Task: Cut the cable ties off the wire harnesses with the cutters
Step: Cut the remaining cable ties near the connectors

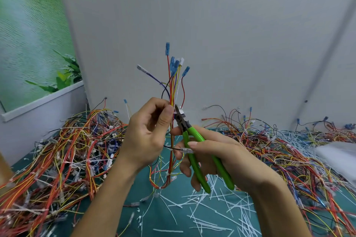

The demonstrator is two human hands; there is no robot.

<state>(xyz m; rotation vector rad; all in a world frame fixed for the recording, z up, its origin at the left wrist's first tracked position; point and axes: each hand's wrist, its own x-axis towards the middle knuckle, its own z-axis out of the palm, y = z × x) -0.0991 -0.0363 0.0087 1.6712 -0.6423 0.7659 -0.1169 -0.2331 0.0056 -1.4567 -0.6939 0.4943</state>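
My left hand pinches a wire harness and holds it upright at mid-frame; its red, yellow and black wires end in blue terminals at the top. My right hand grips green-handled cutters. The cutters' dark jaws point up and left, right at a white cable tie on the bundle, just beside my left thumb. The lower part of the harness hangs down behind both hands toward the table.
A big tangle of harnesses covers the left of the green table top, and another heap fills the right. Several cut white ties lie scattered in front. A grey wall stands close behind.
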